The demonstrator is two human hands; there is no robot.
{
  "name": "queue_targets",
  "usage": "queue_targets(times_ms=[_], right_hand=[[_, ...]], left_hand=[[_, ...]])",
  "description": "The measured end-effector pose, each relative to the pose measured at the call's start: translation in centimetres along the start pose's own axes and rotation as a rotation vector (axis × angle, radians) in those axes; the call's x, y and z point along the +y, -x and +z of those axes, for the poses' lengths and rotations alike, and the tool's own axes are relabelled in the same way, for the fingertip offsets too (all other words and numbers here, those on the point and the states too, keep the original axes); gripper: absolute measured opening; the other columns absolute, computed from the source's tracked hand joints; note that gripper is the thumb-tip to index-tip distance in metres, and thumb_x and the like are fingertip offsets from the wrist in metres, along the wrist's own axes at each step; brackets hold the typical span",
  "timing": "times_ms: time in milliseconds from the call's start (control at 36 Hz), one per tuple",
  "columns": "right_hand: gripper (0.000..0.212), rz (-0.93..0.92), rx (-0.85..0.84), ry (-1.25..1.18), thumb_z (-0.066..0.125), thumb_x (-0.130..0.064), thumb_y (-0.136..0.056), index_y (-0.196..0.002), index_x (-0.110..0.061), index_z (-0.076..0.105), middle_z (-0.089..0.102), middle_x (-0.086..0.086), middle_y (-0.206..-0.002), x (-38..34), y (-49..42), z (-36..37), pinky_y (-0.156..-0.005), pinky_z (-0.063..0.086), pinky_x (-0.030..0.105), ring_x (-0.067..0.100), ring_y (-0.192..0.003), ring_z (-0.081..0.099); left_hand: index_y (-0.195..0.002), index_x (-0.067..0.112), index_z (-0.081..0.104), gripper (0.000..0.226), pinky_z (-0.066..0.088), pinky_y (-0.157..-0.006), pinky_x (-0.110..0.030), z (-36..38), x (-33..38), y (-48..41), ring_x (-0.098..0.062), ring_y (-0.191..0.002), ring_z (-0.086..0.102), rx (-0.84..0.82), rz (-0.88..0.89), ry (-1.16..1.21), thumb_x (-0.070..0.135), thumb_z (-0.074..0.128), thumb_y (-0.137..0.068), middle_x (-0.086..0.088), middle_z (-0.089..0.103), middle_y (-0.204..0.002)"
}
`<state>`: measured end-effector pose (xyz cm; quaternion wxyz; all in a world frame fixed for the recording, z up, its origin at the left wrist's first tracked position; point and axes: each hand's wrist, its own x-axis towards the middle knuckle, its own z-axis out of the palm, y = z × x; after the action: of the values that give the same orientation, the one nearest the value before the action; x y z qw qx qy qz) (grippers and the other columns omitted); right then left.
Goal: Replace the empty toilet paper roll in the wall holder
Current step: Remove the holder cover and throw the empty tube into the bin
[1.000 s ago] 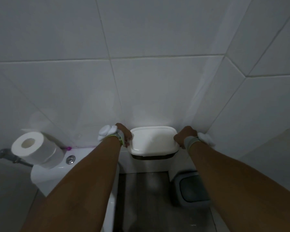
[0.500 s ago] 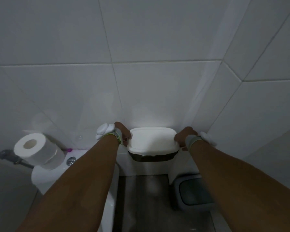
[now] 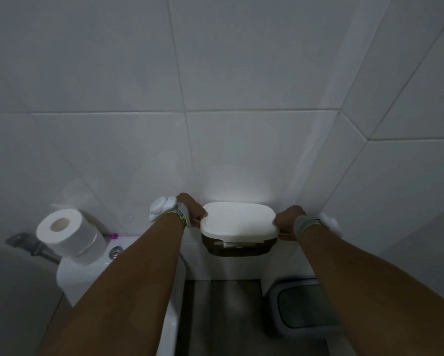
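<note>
No text, label, brand, number or sign can be read in this dim view. The white lid and dark body of the wall holder (image 3: 238, 223) show no legible marking, and the toilet paper roll (image 3: 69, 233) is plain.

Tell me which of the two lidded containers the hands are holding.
The white-lidded wall holder, gripped at its ends by the left hand and right hand; the grey bin stands untouched on the floor.
</note>
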<state>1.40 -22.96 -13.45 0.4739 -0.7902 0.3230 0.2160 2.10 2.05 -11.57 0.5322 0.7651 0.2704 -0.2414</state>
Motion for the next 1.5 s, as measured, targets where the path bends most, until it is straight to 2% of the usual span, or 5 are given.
queue_targets(times_ms=[528, 722, 917, 1111, 1500], right_hand=[[0.028, -0.126, -0.048, 0.11, 0.069, -0.021, -0.073, -0.095, -0.003, 0.068, 0.07, 0.017, -0.094, -2.5, 3.3, 0.3, -0.076, 0.058, 0.04, 0.032, -0.089, 0.071], [0.012, -0.161, -0.147, 0.181, 0.068, -0.014, -0.078, -0.077, -0.005, 0.06, 0.066, 0.012, -0.076, -5.4, 5.8, 4.5, -0.072, 0.054, 0.037, 0.026, -0.07, 0.064], [0.019, -0.194, -0.241, 0.247, 0.069, -0.015, -0.079, -0.091, 0.0, 0.065, 0.071, 0.017, -0.086, -7.0, 7.2, 13.1, -0.071, 0.056, 0.036, 0.028, -0.073, 0.067], [0.014, -0.171, -0.295, 0.254, 0.068, -0.007, -0.08, -0.083, 0.003, 0.059, 0.063, 0.022, -0.08, -6.8, 7.0, 19.6, -0.062, 0.054, 0.037, 0.033, -0.074, 0.066], [0.035, -0.024, -0.334, 0.257, 0.068, -0.023, -0.085, -0.108, 0.002, 0.062, 0.059, 0.018, -0.1, -4.3, 4.1, 29.1, -0.091, 0.055, 0.05, 0.038, -0.103, 0.065]], left_hand=[[-0.068, -0.003, 0.06, 0.016, 0.048, -0.035, -0.023, -3.3, 0.0, 1.8, -0.024, -0.058, 0.056, 0.069, 0.045, -0.108, -0.006, 0.069, -0.08, -0.017, 0.058, -0.068], [-0.072, 0.004, 0.058, 0.015, 0.054, -0.088, -0.038, -9.0, -1.5, 2.5, -0.027, -0.098, 0.067, 0.168, 0.061, -0.18, 0.005, 0.066, -0.085, -0.017, 0.068, -0.099], [-0.071, 0.001, 0.057, 0.017, 0.046, -0.04, -0.021, -16.3, -6.3, 1.8, -0.024, -0.059, 0.056, 0.18, -0.066, -0.051, -0.001, 0.06, -0.087, -0.017, 0.059, -0.074], [-0.086, -0.004, 0.063, 0.014, 0.039, -0.042, -0.025, -19.5, -10.2, 0.1, -0.024, -0.057, 0.048, 0.172, -0.125, 0.002, 0.01, 0.063, -0.09, -0.014, 0.052, -0.069], [-0.132, 0.005, 0.055, 0.082, 0.05, -0.1, -0.044, -21.2, -17.0, -7.1, -0.034, -0.122, 0.056, 0.128, -0.128, -0.246, 0.053, 0.062, -0.066, -0.019, 0.055, -0.136]])
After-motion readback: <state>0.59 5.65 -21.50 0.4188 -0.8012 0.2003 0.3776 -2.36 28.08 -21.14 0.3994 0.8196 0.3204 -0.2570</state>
